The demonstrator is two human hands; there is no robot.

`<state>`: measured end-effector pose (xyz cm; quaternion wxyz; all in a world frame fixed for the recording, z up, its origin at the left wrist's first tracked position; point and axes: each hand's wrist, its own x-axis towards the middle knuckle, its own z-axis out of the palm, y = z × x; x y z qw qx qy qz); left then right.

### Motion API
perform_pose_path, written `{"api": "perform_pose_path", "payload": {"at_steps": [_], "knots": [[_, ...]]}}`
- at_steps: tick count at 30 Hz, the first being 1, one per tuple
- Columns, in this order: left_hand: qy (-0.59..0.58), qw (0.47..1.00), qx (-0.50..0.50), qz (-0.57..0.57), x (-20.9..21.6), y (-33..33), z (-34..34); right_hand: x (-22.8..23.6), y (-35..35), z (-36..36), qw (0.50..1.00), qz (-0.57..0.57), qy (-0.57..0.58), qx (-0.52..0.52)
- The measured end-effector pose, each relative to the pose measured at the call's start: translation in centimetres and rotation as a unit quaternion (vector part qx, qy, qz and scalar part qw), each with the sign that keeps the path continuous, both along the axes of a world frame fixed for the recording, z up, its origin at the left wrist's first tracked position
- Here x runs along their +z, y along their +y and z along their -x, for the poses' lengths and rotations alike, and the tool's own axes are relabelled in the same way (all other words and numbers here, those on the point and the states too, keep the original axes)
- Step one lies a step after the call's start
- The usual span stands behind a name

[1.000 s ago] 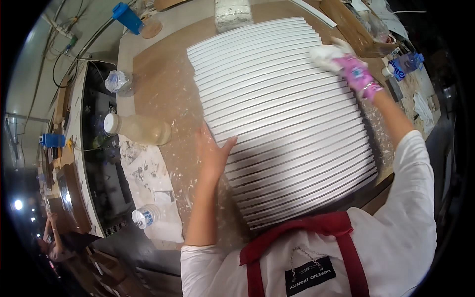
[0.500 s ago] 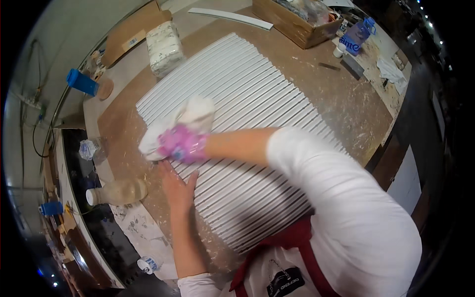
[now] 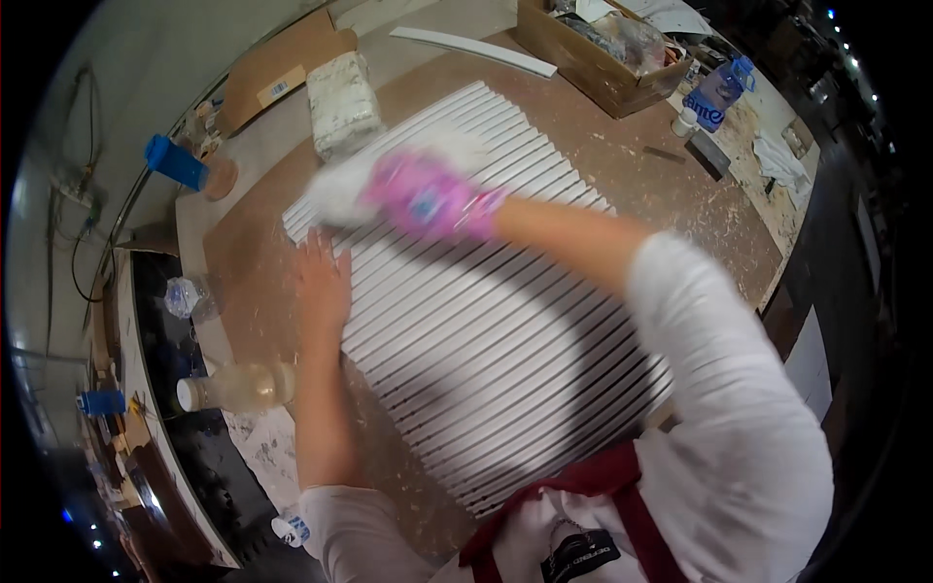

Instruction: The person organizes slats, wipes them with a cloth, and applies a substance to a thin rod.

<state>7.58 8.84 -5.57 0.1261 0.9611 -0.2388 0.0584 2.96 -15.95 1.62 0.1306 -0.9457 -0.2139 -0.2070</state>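
Many narrow white strips (image 3: 486, 340) lie side by side on the brown board of the table, making one ribbed panel. My right hand (image 3: 423, 197), in a pink patterned glove, presses a white cloth (image 3: 340, 188) onto the far left part of the strips. Motion smears the glove and the cloth, and the cloth hides the strips under it. Bare and with its fingers stretched out flat, my left hand (image 3: 321, 277) rests along the left ends of the strips, just nearer than the cloth.
Beyond the strips are a white wrapped bundle (image 3: 344, 105), a loose white strip (image 3: 473, 51) and a cardboard box (image 3: 603, 68) of odds and ends. A blue bottle (image 3: 719, 94) and a grey block (image 3: 708, 155) stand at right. A cloudy bottle (image 3: 238, 389) lies at left.
My right hand has moved the cloth farther away and slightly right across the strips. My left hand has slid farther along their left ends. The whole view has shifted slightly.
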Motion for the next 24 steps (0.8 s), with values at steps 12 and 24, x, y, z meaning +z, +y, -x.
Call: {"api": "perform_pose_path", "payload": {"at_steps": [12,24], "knots": [[-0.049,0.997,-0.034,0.054,-1.8,-1.9,-0.4,-1.3,-25.4,1.3,0.91,0.232,0.034,-0.343],[0.007,1.0,-0.01,0.026,-0.1,-2.3,0.6,-7.9,-16.2,-8.5,0.983,-0.012,0.064,-0.17]]}}
